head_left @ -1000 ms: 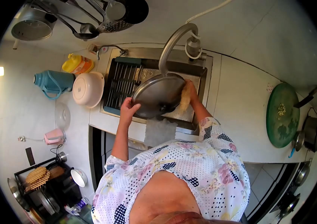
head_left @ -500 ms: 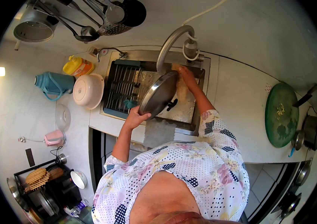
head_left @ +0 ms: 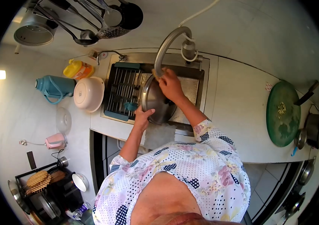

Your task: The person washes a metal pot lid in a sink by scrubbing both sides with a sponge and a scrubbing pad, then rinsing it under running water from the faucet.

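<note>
My left hand (head_left: 143, 116) is closed on the near-left rim of a round metal pot lid (head_left: 152, 100), tilted over the sink (head_left: 201, 84). At the lid's far rim my right hand (head_left: 170, 87) grips a tan scrubber (head_left: 155, 74); only a bit of it shows past the fingers. Right above that hand is the mouth of the curved metal faucet (head_left: 164, 47). The lid's dark knob is mostly hidden behind the right hand and wrist.
A dish rack (head_left: 123, 88) covers the sink's left side. Beyond it stand a pink basin (head_left: 88, 93), a yellow bottle (head_left: 77, 70) and a teal jug (head_left: 58, 87). Utensils (head_left: 103, 26) hang at upper left. A green cutting board (head_left: 282, 112) holds chopped bits at right.
My right hand has moved left with the scrubber, from the sink's far right side onto the lid's far rim. The lid has turned more upright, and my left hand has shifted slightly right.
</note>
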Demonstrator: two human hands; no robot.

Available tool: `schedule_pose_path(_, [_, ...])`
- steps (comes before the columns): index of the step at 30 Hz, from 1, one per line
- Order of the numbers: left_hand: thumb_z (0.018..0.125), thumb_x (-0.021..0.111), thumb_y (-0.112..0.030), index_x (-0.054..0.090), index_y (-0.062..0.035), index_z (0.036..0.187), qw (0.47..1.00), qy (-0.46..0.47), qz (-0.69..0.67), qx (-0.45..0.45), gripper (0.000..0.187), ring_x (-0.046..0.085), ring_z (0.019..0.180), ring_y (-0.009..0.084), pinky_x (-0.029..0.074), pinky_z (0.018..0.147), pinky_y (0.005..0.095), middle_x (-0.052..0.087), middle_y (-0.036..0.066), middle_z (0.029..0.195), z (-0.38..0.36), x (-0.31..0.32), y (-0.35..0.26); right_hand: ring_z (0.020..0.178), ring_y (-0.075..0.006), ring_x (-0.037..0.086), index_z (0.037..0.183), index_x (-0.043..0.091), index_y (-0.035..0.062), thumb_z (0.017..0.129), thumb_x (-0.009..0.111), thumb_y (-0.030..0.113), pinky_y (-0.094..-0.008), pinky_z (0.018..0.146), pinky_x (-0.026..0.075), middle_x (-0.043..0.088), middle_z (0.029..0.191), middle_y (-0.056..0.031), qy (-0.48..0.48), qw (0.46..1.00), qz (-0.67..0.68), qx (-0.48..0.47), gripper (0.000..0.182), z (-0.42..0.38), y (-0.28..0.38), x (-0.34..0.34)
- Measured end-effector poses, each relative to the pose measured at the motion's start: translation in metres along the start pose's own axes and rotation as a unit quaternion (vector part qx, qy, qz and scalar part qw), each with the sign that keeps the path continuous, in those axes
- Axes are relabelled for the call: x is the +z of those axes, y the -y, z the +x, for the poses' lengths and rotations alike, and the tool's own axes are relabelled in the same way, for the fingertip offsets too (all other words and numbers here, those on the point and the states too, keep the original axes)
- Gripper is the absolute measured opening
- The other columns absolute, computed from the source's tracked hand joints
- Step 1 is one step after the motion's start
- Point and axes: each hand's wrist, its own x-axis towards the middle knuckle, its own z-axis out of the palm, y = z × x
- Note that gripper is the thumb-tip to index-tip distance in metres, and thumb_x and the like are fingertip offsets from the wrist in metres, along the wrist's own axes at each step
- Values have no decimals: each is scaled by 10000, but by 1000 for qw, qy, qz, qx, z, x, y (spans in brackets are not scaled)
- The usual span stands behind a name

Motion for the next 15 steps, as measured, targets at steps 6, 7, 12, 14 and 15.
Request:
schedule_pose_path(6, [700, 622, 83, 506, -9, 1125, 999, 22, -38, 0, 450, 581, 917, 191, 463, 846, 314, 594, 81, 1035, 0, -4, 2, 945, -315, 524, 995, 642, 135, 802, 537, 115, -404, 772, 461, 537, 956, -145, 56, 982, -171, -58, 220, -3, -6, 4])
schedule_pose_path(7, [698, 624, 81, 506, -9, 1125, 999, 19, -42, -1, 451, 584, 917, 194, 464, 848, 315, 596, 83, 1034, -5, -4, 2, 950, -326, 514, 1012, 638, 121, 792, 544, 95, -409, 772, 459, 533, 992, -160, 53, 985, -161, -37, 241, 0, -21, 4])
schedule_pose_path(12, [701, 609, 81, 519, 5, 1116, 999, 23, -39, 10, 432, 594, 922, 199, 470, 844, 314, 606, 103, 1025, -9, -8, -2, 970, -318, 528, 1024, 638, 106, 825, 507, 105, -408, 788, 453, 543, 1003, -163, 72, 989, -85, 97, 238, 9, -22, 0])
schedule_pose_path(14, [696, 626, 72, 497, -9, 1140, 998, 30, -48, -4, 469, 589, 951, 210, 468, 861, 329, 600, 105, 1044, -9, -5, -13, 965, -327, 527, 1023, 629, 88, 828, 504, 109, -411, 786, 450, 541, 1016, -166, 55, 990, -123, -35, 233, 4, -3, 2])
schedule_pose_path(15, [711, 606, 74, 516, 11, 1124, 999, 22, -43, 11, 427, 597, 909, 192, 476, 830, 304, 606, 104, 1021, -8, -3, -15, 963, -332, 527, 1023, 624, 79, 830, 502, 111, -412, 785, 449, 539, 1022, -168, 46, 984, -138, -102, 230, 2, 3, 4])
